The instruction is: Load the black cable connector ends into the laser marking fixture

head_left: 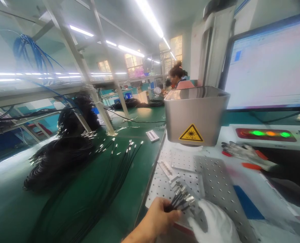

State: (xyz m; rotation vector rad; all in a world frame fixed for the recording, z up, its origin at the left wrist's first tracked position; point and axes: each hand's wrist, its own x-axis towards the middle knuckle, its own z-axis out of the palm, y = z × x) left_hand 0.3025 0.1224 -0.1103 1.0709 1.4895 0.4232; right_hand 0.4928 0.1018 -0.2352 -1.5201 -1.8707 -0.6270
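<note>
My left hand [160, 216], bare, is closed round a bunch of black cables [174, 203]. Their silver metal connectors [182, 193] fan out past my fingers, pointing up over the perforated plate [157, 184]. Beside them on the right is my right hand [217, 222] in a white glove. Its thumb and fingers are apart, with a gap towards the connectors, and nothing shows gripped between them. A white slotted holder [166, 168] lies on the plate just beyond the connectors, partly covered by them.
A metal box with a laser warning sign [197, 116] stands behind the plate. Black cables [64, 158] lie across the green table [140, 172] on the left. Work gloves [248, 155], a panel with lights [266, 134] and a monitor [271, 64] are right. A person [177, 76] sits farther back.
</note>
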